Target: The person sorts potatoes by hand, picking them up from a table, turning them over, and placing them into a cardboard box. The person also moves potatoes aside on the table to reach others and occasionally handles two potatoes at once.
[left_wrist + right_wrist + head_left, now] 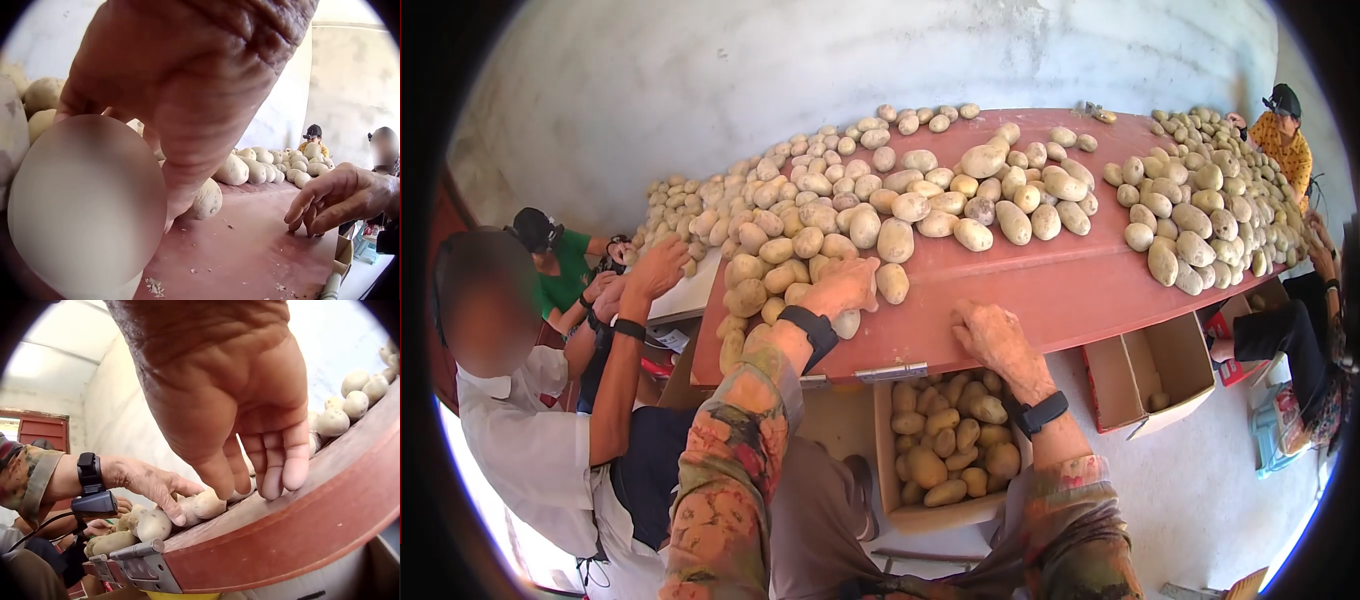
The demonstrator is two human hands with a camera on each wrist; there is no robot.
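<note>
My left hand (845, 285) reaches down among the potatoes at the front edge of the left heap, thumb and index finger spread at a potato (209, 504). A pale potato (847, 323) lies beneath the wrist side of that hand, and another potato (892, 283) sits just beyond its fingertips. In the left wrist view, a large blurred pale oval (87, 206) hides the lower fingers, so I cannot tell whether they hold something. On the bare red board (920, 335), my right hand (998, 345) rests by its fingertips, fingers loosely bent with nothing in them.
Potato heaps (1200, 215) spread along the board's back and right side. Below the front edge stands a cardboard box (887, 470) full of potatoes; to its right is another box (1110, 385) holding few. People sit at the left (540, 420) and far right (1285, 150). Metal hinges (892, 372) line the edge.
</note>
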